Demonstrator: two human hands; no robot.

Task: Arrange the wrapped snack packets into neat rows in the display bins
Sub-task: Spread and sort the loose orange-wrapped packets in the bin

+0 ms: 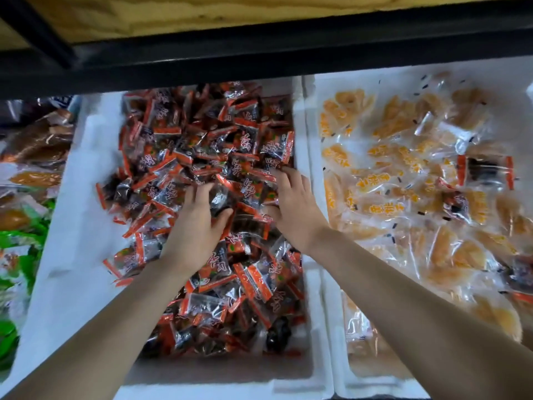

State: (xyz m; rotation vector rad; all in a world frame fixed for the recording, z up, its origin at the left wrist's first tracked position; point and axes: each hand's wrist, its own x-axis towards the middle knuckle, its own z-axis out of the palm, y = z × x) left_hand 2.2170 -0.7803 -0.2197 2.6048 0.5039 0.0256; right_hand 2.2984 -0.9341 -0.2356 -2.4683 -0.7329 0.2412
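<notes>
Red-and-black snack packets [207,157] lie jumbled in the middle foam bin [86,174]. The left grip [199,223] pinches one dark packet [219,201] between thumb and fingers; the right grip [291,203] lies bent-fingered on the pile — holding or not, unclear. Light, crinkly, slippery wrappers — probably best taken by their flat sealed ends.

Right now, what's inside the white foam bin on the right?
Scattered clear packets of yellow-orange snacks, plus a few stray red-and-dark packets. The right forearm covers the foam bin's near part; packets hide most of its floor.
</notes>
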